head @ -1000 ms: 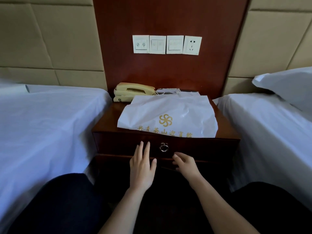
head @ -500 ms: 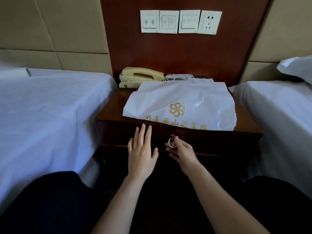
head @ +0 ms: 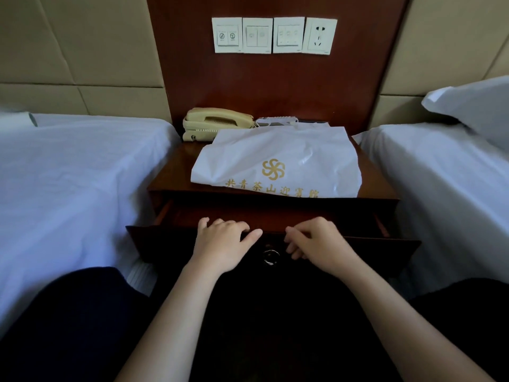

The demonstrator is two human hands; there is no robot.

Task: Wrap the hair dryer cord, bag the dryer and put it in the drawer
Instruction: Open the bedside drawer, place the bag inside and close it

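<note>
A white plastic bag [head: 278, 158] with a gold pinwheel logo and gold lettering lies on the dark wooden nightstand [head: 170, 177]. The hair dryer is not visible; the bag hides whatever is inside. The nightstand drawer [head: 165, 241] stands pulled partly out toward me. My left hand [head: 220, 246] rests on the top edge of the drawer front, fingers curled over it. My right hand [head: 316, 241] sits on the same edge, just right of the metal ring pull [head: 271, 256], fingers bent and holding nothing I can see.
A beige telephone [head: 217, 124] and a white remote [head: 278, 121] sit at the back of the nightstand. Beds with white sheets flank it left [head: 77, 175] and right [head: 446, 175]. Wall switches and a socket [head: 319, 35] are above. My dark-clothed knees fill the bottom corners.
My right hand took the ring pull, and the drawer has slid out toward me. Both hands now lie on the top edge of the drawer front.
</note>
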